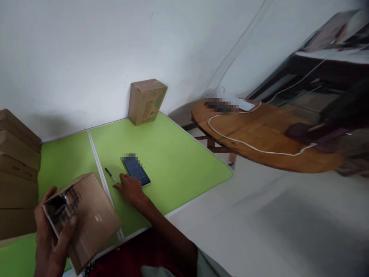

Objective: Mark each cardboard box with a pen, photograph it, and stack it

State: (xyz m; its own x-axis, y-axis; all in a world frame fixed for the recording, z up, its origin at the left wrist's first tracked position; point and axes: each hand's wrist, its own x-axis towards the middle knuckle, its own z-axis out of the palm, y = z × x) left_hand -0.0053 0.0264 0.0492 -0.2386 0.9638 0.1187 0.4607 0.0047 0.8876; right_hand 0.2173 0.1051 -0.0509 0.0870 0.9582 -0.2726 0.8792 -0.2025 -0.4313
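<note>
My left hand [54, 234] is wrapped round a brown cardboard box [95, 219], held tilted over the near edge of the green table [178, 165]. Dark print or a shiny dark patch shows on the box's left side. At the middle of the table, my right hand [131, 190] has its thumb and forefinger closed about the near end of a slim pen [111, 174]. The pen's other end points away to the left. Just beyond these fingers lies a dark smartphone [137, 169] with its screen up, its near part partly behind my hand.
Several cardboard boxes [19, 181] are stacked at the table's left. Another carton [147, 102] stands at the back by the wall. To the right is a round wooden table [253, 130] with a white cable [245, 143] across it. A white seam [96, 154] divides the green top.
</note>
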